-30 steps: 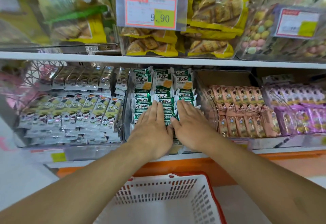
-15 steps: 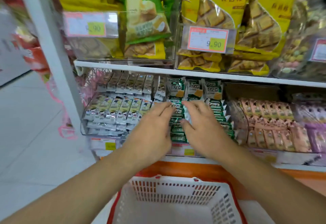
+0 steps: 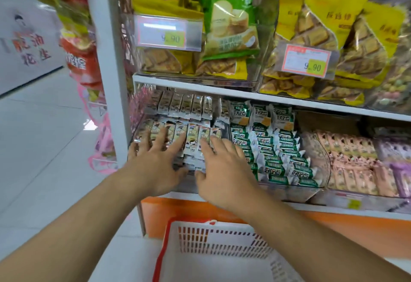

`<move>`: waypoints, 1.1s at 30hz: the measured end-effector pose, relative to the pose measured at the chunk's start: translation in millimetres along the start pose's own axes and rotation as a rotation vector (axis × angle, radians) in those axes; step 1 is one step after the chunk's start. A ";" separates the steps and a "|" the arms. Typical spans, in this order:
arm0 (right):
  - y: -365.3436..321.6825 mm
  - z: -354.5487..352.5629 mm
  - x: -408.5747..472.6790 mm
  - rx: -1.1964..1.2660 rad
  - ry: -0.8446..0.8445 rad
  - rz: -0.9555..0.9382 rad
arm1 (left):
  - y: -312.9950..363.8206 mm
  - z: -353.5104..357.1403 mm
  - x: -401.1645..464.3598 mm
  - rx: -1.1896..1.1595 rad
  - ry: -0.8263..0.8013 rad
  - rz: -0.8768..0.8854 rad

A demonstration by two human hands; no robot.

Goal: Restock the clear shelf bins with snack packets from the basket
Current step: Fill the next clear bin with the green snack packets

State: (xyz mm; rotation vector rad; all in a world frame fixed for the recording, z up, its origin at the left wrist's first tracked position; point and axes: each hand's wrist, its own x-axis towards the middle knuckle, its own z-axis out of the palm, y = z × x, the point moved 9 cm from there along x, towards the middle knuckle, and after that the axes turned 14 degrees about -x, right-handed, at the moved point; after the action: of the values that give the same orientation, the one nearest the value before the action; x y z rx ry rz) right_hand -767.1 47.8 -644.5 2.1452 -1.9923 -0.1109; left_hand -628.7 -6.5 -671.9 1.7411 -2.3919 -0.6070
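Both your hands lie flat on the silver snack packets (image 3: 193, 136) in the leftmost clear bin (image 3: 142, 126) on the lower shelf, fingers spread and splayed wide, closed on nothing. Your left hand (image 3: 155, 166) covers the left and middle of the front row; your right hand (image 3: 222, 170) sits just beside it toward the bin's right wall, next to the bin of green packets (image 3: 273, 148). The silver packets stand in rows across the bin, each with its long axis running front to back and tipped up toward the rear, so they lie directly under and ahead of your fingertips. My reading is that you are squaring these rows, pressing them back and level. The white basket (image 3: 222, 250) with its red rim sits below the shelf, straight under your forearms and nearer your right arm; what shows of its inside looks empty, though its near part is out of view. Any further packet would mean dropping a hand straight down and back.
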 end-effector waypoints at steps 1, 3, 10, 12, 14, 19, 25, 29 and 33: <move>1.3 1.0 1.0 0.031 -0.003 -0.003 | 1.3 -0.4 -0.7 0.003 -0.004 -0.010; 6.4 1.9 1.7 0.078 -0.002 -0.006 | 4.9 -1.7 -1.8 -0.001 -0.002 -0.020; 14.8 -1.1 1.8 0.171 -0.003 -0.010 | 21.2 -16.0 -1.5 -0.001 0.117 0.117; 20.1 -8.2 6.4 0.237 0.037 0.014 | 25.5 -20.0 1.4 -0.029 0.138 0.165; 33.8 -16.0 19.4 0.308 0.078 0.071 | 27.7 -28.6 9.4 -0.091 0.160 0.192; 74.0 -6.0 71.9 0.246 -0.122 0.224 | 34.5 -52.1 36.7 -0.157 0.210 0.217; 61.2 15.0 97.1 0.206 -0.145 0.133 | 26.3 -55.8 64.7 -0.163 0.261 0.191; 62.9 11.2 104.9 0.297 -0.168 0.120 | 12.9 -44.8 72.5 -0.161 0.241 0.175; 70.4 8.9 108.1 0.346 -0.182 0.095 | 3.8 -38.4 75.3 -0.158 0.235 0.176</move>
State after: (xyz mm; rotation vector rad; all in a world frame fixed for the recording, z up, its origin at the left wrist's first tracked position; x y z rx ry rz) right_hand -828.7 -64.9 -629.2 2.3080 -2.3632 0.0610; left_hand -644.4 -85.3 -645.6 1.4336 -2.2382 -0.5194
